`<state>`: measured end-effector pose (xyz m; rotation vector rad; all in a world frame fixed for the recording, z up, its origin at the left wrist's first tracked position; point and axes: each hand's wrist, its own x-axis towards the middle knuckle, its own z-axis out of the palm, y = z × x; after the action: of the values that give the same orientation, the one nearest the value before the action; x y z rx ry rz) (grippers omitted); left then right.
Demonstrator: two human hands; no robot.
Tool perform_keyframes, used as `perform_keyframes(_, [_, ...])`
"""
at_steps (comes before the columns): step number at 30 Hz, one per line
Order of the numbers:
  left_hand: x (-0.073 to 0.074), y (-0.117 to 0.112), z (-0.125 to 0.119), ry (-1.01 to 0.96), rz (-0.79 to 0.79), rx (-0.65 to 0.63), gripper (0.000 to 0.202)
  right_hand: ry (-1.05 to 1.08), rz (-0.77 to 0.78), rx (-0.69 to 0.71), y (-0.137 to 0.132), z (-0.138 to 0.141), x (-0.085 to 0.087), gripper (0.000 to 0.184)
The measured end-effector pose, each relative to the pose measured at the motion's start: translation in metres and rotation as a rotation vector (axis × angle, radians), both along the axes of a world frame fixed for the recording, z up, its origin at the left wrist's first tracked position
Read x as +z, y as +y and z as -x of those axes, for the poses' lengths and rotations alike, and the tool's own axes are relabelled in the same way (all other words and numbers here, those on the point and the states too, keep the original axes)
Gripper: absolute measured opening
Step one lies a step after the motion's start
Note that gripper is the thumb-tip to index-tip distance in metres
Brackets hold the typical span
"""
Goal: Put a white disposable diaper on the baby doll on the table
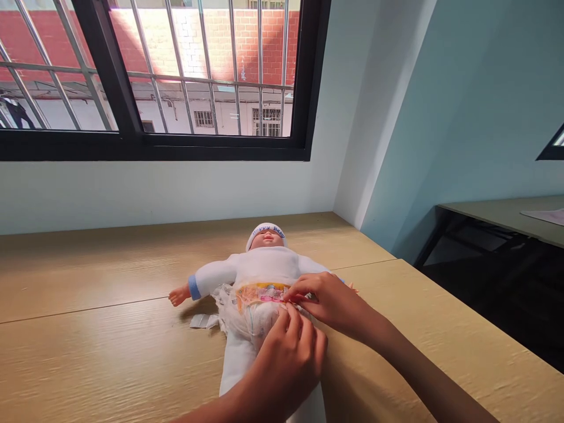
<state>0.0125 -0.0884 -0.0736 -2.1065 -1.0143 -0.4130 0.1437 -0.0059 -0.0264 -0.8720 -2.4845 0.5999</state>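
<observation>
A baby doll (264,267) in a white suit and white cap lies on its back on the wooden table (101,346), head toward the window. A white nappy (247,305) with a coloured front band is round its waist. My left hand (288,358) is curled over the nappy's front at the doll's hips, fingers pinched on the nappy. My right hand (324,299) pinches the nappy's side tab at the right end of the band. A loose tab (203,321) of the nappy lies flat on the table at the doll's other side.
The table runs along a wall under a barred window (176,76); its right edge (462,299) drops off beside a dark gap. A second table (506,217) stands at the far right with a sheet of paper on it.
</observation>
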Motion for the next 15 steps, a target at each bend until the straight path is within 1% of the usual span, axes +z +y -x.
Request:
perform_keyframes(8, [0.0022, 0.0004, 0.0014, 0.009, -0.011, 0.005, 0.018, -0.055, -0.044, 0.013, -0.0005, -0.0003, 0.0007, 0.024])
perform_keyframes(11, [0.0028, 0.0001, 0.0004, -0.041, -0.009, -0.006, 0.016, -0.086, -0.079, 0.028, -0.0013, 0.0000, 0.0007, 0.024])
perform_keyframes(15, [0.0021, -0.0014, -0.0023, -0.165, -0.032, -0.004, 0.015, -0.160, -0.104, 0.015, -0.0048, 0.0008, 0.0042, 0.022])
